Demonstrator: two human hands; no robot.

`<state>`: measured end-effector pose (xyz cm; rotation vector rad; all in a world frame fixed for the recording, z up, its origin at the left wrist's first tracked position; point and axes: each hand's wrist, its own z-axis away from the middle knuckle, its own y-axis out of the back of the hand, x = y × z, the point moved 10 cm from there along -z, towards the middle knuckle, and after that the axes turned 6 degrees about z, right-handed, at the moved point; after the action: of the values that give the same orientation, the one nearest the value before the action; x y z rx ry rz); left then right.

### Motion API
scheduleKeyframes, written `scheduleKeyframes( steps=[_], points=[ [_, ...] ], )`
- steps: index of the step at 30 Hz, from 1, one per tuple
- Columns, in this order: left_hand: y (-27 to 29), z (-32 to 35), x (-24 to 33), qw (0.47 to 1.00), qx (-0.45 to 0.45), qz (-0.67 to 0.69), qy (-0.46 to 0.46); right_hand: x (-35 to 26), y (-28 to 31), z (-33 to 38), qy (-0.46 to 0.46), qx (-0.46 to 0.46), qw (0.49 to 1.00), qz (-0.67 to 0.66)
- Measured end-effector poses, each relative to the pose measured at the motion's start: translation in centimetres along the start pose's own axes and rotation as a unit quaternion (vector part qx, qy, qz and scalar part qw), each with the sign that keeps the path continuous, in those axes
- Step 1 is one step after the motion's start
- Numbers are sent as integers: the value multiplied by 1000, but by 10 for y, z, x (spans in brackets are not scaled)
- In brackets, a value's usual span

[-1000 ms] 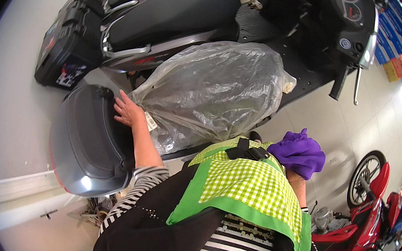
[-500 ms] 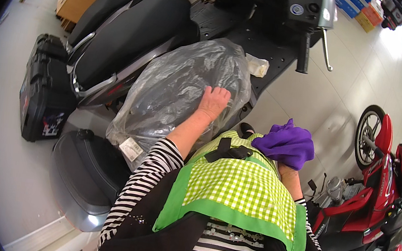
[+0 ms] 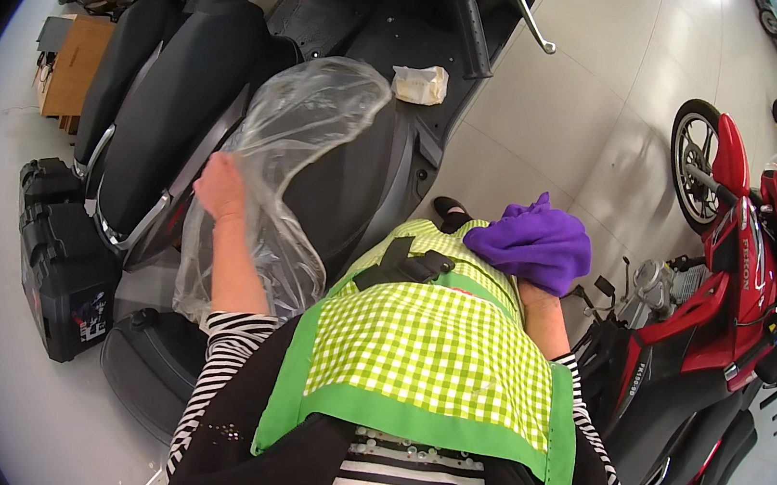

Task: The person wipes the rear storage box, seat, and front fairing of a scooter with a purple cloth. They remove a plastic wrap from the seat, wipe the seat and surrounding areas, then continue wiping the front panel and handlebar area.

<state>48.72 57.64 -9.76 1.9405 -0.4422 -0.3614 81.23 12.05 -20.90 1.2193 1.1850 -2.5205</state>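
The left hand (image 3: 222,185) – curled closed around the plastic cover (image 3: 314,98) – is now peeling it leftward, baring the seat (image 3: 341,193), while purple cloth (image 3: 532,244) is hiding the right hand's (image 3: 535,295) state

Floor (image 3: 573,81): brightly lit, glare toward its far edge.
Wheel (image 3: 695,166): soft shadow beside it.
Plastic (image 3: 263,203): pale glints along folds.
Red motorbike (image 3: 711,321): bent near the fisheye's black rim.

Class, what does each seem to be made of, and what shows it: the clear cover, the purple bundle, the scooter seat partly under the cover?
Clear cover: thin, glossy plastic film; it is see-through and creased. Purple bundle: soft matte cloth, from its loose folds; fibre unclear. Scooter seat: perhaps vinyl or leather; smooth, dark, low-sheen.
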Motion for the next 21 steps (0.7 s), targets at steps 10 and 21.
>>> scheduleKeyframes(
  steps=[10,21],
  points=[
    [18,-2,52,998,25,9,53,16,11,-4,-56,24,998,-31],
    [-59,35,270,916,-164,24,-366,-1,-39,-31,10,-76,996,40]
  ],
)
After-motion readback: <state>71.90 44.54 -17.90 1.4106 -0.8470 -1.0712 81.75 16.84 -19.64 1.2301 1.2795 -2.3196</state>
